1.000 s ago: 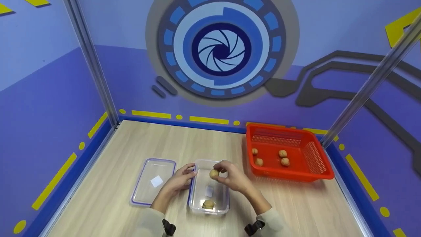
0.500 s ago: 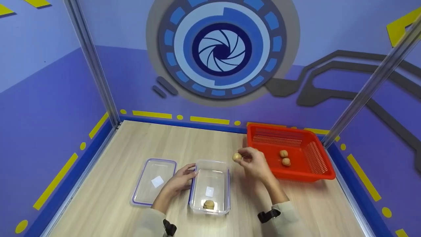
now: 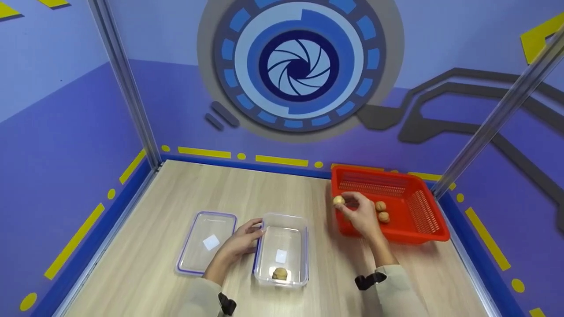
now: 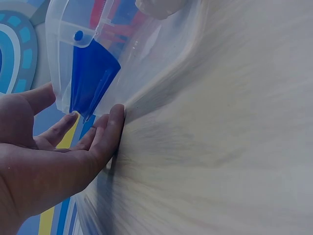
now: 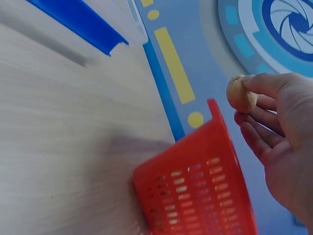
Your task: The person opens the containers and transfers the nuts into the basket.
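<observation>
My right hand [image 3: 362,215] pinches a walnut [image 3: 338,201] between thumb and fingertips over the left rim of a red basket [image 3: 434,235]. In the right wrist view that walnut [image 5: 241,94] sits up above the basket's edge. Two more walnuts [image 3: 382,211] lie on the basket floor, to the right of my fingers. At the left side of a clear plastic box [image 3: 304,246], my left hand [image 3: 238,244] rests with its thumb at the rim. In the left wrist view its fingers [image 4: 113,129] are loosely bent along the box's blue latch. A walnut [image 3: 280,274] is inside the box at its near end.
A clear lid [image 3: 194,257] with a blue-purple seal lies flat left of the box, partly behind my left forearm. Printed panels [image 3: 176,97] wall in the wooden table [image 3: 246,185] at the back and sides, with metal posts at the corners.
My right hand has carried the walnut from above the box rightward and back to the basket's left rim. The left hand and the box have stayed in place.
</observation>
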A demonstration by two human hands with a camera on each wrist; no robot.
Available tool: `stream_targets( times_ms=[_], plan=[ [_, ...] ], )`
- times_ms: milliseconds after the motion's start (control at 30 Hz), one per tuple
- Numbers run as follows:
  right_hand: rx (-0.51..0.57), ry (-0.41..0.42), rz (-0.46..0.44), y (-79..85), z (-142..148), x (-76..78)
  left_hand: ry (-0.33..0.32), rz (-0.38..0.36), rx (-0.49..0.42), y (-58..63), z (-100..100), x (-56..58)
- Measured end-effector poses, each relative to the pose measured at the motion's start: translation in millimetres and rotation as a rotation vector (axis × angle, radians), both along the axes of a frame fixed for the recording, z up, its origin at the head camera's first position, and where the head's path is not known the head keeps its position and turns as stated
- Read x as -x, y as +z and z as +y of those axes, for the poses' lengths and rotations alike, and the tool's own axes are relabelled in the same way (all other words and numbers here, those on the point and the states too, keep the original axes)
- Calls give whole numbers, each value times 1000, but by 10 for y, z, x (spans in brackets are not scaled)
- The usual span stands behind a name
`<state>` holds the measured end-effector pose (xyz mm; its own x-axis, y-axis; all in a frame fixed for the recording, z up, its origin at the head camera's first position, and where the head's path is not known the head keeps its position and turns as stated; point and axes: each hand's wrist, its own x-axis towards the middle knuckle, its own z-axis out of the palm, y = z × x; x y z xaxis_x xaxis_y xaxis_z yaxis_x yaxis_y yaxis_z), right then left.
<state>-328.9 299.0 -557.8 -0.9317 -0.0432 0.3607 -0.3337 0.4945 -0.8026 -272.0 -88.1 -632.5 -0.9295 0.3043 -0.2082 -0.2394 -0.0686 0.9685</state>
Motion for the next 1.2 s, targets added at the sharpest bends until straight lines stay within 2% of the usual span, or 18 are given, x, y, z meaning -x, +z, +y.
stream_targets(
  times_ms=[267, 900, 1200],
  plan=[
    [23, -77, -43, -111, 169, 59, -8, -3, -17, -24, -8, 6],
    [-39, -110, -96, -214, 241, 90, -8, -5, -16, -48, -13, 21],
    [-54, -130, -65, -212, 237, 96, -10, 2, -14, -36, -10, 14]
  ],
)
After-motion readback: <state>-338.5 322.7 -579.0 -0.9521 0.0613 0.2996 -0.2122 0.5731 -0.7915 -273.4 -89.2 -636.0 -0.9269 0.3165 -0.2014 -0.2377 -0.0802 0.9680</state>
